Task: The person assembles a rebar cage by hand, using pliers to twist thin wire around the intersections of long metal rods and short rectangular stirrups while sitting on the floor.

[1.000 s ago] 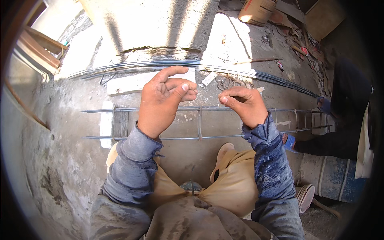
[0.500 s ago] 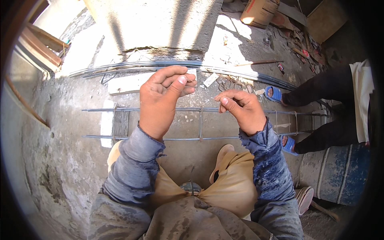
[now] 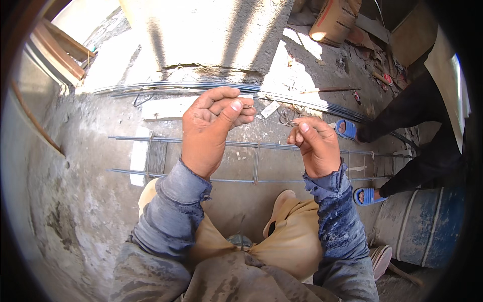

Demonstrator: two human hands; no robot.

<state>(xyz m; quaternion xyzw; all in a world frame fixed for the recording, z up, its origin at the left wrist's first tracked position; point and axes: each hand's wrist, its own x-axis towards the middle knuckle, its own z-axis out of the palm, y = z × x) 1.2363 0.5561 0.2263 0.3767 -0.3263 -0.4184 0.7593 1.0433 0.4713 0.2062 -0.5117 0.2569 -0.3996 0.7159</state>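
Observation:
My left hand [image 3: 211,128] is raised above the rebar frame, its thumb and fingers closed on a piece of thin wire [image 3: 247,106]. To its right, my right hand [image 3: 319,146] pinches thin wire between thumb and forefinger, and a fine strand seems to lead from there toward the left hand. Whether both hold one single wire I cannot tell. Beneath the hands lies the rebar frame [image 3: 229,143], long bars crossed by square ties. Its left end rests on a white block [image 3: 139,156].
Beyond the frame lies a bundle of long steel bars [image 3: 201,86] beside a white board [image 3: 168,108]. Several bent wire pieces [image 3: 288,113] lie past my right hand. Another person's feet in blue sandals [image 3: 370,196] stand at the right, near a blue drum [image 3: 427,224].
My right hand has lowered slightly and turned, and the strand by its fingertips now shows. My left hand stays closed on its wire. The view has shifted a little; the other person's upper body leans differently.

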